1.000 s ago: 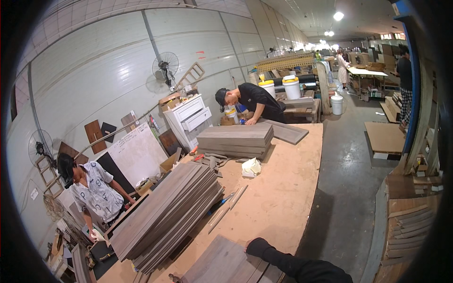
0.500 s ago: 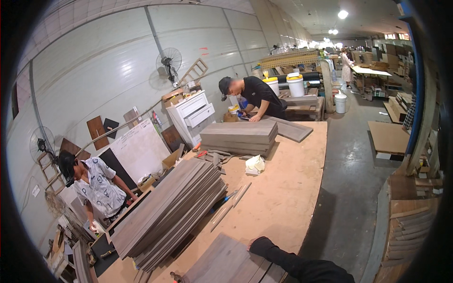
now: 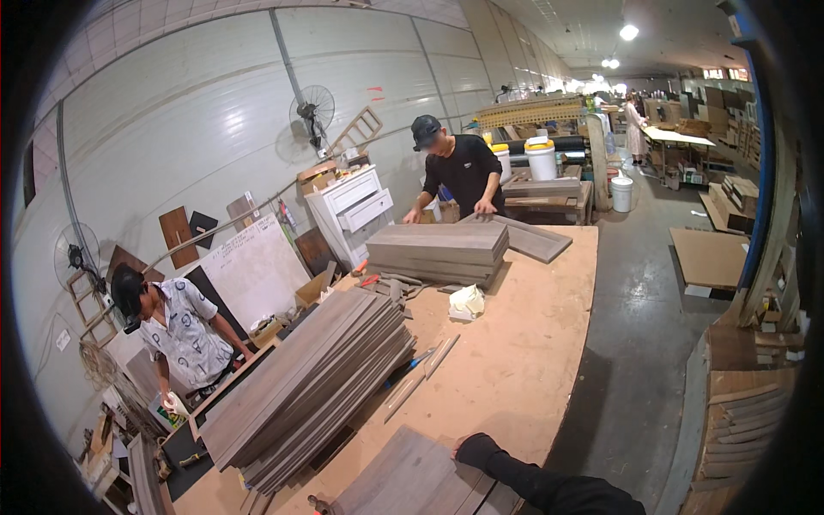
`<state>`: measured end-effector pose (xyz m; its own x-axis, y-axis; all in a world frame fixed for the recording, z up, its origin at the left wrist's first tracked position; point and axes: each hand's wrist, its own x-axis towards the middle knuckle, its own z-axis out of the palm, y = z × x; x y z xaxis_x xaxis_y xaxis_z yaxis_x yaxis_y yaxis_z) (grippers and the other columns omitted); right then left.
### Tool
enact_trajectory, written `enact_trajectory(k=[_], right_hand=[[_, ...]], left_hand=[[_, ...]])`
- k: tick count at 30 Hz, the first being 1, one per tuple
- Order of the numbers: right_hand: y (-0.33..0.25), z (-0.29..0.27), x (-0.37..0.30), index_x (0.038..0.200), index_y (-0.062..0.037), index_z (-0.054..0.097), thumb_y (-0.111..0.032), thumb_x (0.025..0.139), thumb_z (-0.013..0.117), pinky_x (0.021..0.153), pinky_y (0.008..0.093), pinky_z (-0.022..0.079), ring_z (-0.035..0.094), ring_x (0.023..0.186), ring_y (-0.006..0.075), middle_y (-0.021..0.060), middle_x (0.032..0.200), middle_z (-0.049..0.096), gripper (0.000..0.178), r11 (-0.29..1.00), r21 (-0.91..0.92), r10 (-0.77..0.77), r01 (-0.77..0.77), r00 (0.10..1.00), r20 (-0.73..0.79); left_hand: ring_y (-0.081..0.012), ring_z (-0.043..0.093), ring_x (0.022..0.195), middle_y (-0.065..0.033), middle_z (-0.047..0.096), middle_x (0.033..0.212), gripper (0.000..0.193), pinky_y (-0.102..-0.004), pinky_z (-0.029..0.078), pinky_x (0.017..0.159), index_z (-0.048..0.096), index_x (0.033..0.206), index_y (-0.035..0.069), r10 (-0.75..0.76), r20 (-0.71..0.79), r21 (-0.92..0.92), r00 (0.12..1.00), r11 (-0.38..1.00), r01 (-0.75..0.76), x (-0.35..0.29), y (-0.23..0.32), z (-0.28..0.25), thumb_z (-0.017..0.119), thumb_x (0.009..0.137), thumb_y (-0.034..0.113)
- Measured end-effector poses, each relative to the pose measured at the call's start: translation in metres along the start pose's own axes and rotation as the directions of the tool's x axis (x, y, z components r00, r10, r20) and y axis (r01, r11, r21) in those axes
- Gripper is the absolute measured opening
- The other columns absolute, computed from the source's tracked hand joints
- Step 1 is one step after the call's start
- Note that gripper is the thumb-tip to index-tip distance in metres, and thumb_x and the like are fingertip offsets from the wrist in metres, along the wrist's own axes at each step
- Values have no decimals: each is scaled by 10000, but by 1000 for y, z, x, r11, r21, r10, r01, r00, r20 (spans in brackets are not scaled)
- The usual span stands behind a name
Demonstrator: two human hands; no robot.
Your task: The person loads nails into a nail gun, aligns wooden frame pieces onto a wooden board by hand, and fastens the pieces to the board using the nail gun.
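Note:
A grey-brown wood panel (image 3: 403, 476) with lengthwise seams lies on the near part of the workbench, cut off by the lower edge of the view. My right hand (image 3: 464, 447), in a black sleeve that reaches over most of it, is closed on the panel's far right edge; only some fingertips show. My left hand is out of view. By the panel's left side, a small brown and red thing (image 3: 319, 505) pokes in, too cut off to make out. Left of the panel, a tall leaning stack of similar grey-brown boards (image 3: 305, 373) stands on the bench.
Thin wood strips (image 3: 421, 378) and a blue-handled tool (image 3: 403, 367) lie beyond the panel on the tan workbench (image 3: 524, 369). Farther off are a crumpled pale cloth (image 3: 466, 302) and another board stack (image 3: 436, 251). One co-worker (image 3: 463, 176) stands behind it; another (image 3: 184, 330) is at left.
The far co-worker has straightened up, hands now apart over the boards. The left co-worker has shifted slightly. My right hand stays on the panel's edge.

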<state>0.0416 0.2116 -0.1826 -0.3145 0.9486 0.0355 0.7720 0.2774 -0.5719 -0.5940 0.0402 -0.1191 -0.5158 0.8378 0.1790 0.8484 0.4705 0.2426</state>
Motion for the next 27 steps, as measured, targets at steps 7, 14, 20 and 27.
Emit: enact_trajectory(k=[7, 14, 20, 27], right_hand=[[-4, -2, -1, 781, -59, 631, -373, 744, 559, 664, 334, 457, 586, 720, 250, 108, 736, 616, 324, 998, 8, 57, -56, 998, -37], [-14, -16, -6, 766, -68, 630, -390, 740, 559, 657, 335, 454, 584, 712, 253, 107, 733, 614, 331, 999, 13, 38, -38, 999, -6], [-13, -16, -7, 779, -71, 629, -399, 719, 577, 656, 340, 455, 585, 714, 253, 104, 737, 615, 337, 999, -12, 48, -48, 999, -6], [-32, -41, -12, 781, -83, 633, -379, 710, 585, 657, 341, 460, 590, 715, 251, 103, 735, 619, 308, 991, 103, 78, -86, 994, 81]], left_hand=[[-325, 519, 884, -169, 543, 943, 399, -427, 432, 752, 550, 948, 22, 8, 23, 1, 1000, 1000, -8, -6, 9, 6, 671, 670, 281], [-327, 518, 898, -172, 544, 961, 411, -430, 431, 761, 549, 964, 20, 20, 45, 3, 999, 1000, -20, -13, 22, 12, 671, 672, 284], [-329, 517, 911, -174, 544, 977, 422, -432, 430, 769, 549, 977, 19, 36, 64, 13, 997, 999, -37, -19, 35, 12, 672, 674, 286], [-331, 516, 926, -176, 545, 995, 434, -435, 428, 778, 549, 993, 17, 44, 83, 23, 996, 999, -46, -33, 47, 15, 672, 676, 288]])
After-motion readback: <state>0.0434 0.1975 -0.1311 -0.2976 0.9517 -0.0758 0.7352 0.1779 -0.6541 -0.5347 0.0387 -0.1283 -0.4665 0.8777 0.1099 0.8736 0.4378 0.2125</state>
